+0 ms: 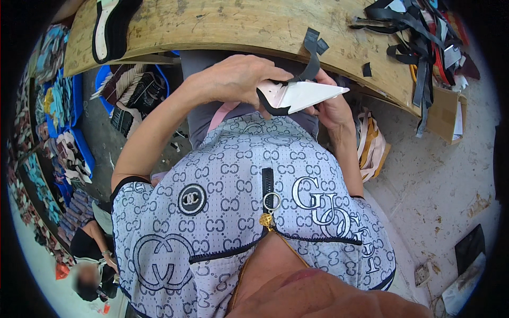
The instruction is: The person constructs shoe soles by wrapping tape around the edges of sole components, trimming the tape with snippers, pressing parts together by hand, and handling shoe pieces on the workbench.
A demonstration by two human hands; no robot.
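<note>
A white pointed shoe part [307, 96] with a pale pink section and black edging is held up in front of my chest, at the bench's near edge. Its tip points right. My left hand [238, 79] closes on the wide pink end, some fingers hidden behind it. My right hand [335, 108] grips from behind near the pointed end, its fingers partly covered by the part. A black strip [312, 66] stands up from the part between my hands and curls at its top; I cannot tell how it is joined.
The wooden bench [228, 26] spans the front. A stack of black-edged shoe parts [110, 32] lies at its left, a tangle of dark straps [419, 42] at its right. Blue bins [165, 79] of pieces stand left, a cardboard box [442, 116] right. Another person [93, 249] is at lower left.
</note>
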